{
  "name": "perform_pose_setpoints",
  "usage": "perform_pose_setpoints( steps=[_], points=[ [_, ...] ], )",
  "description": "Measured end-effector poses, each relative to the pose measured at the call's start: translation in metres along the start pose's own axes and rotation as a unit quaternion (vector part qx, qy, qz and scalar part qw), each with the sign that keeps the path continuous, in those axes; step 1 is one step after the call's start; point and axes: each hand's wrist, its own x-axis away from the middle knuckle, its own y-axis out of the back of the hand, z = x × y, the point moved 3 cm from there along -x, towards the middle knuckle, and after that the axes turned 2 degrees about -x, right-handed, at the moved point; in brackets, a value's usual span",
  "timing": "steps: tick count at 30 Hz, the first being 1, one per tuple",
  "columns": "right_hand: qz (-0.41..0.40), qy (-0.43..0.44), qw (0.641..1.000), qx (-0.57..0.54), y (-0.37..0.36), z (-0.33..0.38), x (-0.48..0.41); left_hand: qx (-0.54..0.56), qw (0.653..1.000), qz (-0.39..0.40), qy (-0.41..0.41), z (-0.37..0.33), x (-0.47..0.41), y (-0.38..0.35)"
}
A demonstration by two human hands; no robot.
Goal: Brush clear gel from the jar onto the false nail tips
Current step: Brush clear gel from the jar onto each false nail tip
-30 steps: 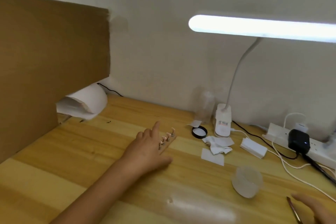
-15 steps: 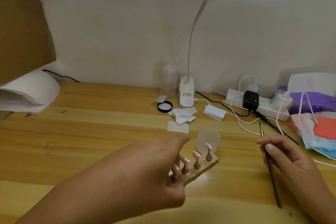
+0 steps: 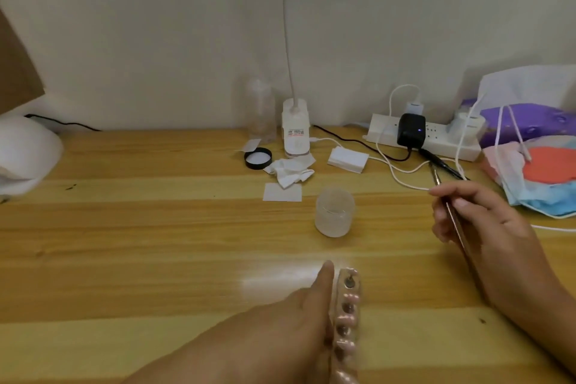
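A narrow holder strip (image 3: 346, 324) with several pink false nail tips on small stands lies lengthwise at the bottom centre of the wooden table (image 3: 156, 243). My left hand (image 3: 290, 321) holds it along its left side, forefinger stretched beside it. My right hand (image 3: 477, 221) pinches a thin gel brush (image 3: 455, 224) like a pen, its tip pointing away towards the cables. An open frosted jar of clear gel (image 3: 334, 212) stands between the hands, a little farther back.
The jar's black lid (image 3: 258, 158), crumpled wipes (image 3: 290, 173) and a square pad (image 3: 282, 192) lie behind the jar. A lamp base (image 3: 295, 131), clear bottle (image 3: 261, 109), power strip (image 3: 436, 137) with cables and face masks (image 3: 539, 174) line the back and right. A white device (image 3: 25, 159) sits left.
My left hand has brought the nail holder from the middle of the table to the near edge and turned it lengthwise. My right hand has lifted the brush. The view has tilted down.
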Motion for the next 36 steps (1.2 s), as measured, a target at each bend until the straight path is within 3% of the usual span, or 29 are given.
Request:
perform_pose_setpoints(
  steps=[4,7,10,16,20,23,26,28,36],
  points=[
    [0.038,-0.064,0.985,-0.153,0.001,0.002,-0.007,0.141,0.99,0.019,0.0,0.003,0.0,0.013],
    [0.025,-0.074,0.977,-0.197,-0.005,0.005,-0.007,0.078,0.993,-0.088,-0.006,0.021,-0.011,0.018],
    [0.006,-0.068,0.98,-0.187,-0.013,0.007,0.001,0.088,0.98,-0.177,-0.024,0.024,-0.024,0.014],
    [-0.004,-0.031,0.993,-0.111,-0.026,0.006,0.016,0.112,0.966,-0.222,-0.069,0.015,-0.04,0.005],
    [0.02,-0.005,0.998,-0.065,-0.027,0.003,0.018,0.179,0.96,-0.208,-0.047,0.017,-0.045,0.003],
    [0.046,-0.005,0.998,-0.05,-0.028,0.0,0.019,0.353,0.913,-0.206,0.01,0.023,-0.047,0.006],
    [0.04,0.009,0.999,-0.013,-0.031,0.001,0.021,0.541,0.812,-0.217,0.01,0.025,-0.048,0.01],
    [0.02,0.025,0.999,-0.019,-0.031,0.001,0.021,0.602,0.764,-0.233,-0.01,0.025,-0.047,0.011],
    [-0.032,0.093,0.994,0.052,-0.028,0.009,0.023,0.627,0.742,-0.233,-0.056,0.03,-0.043,0.008]
  ],
)
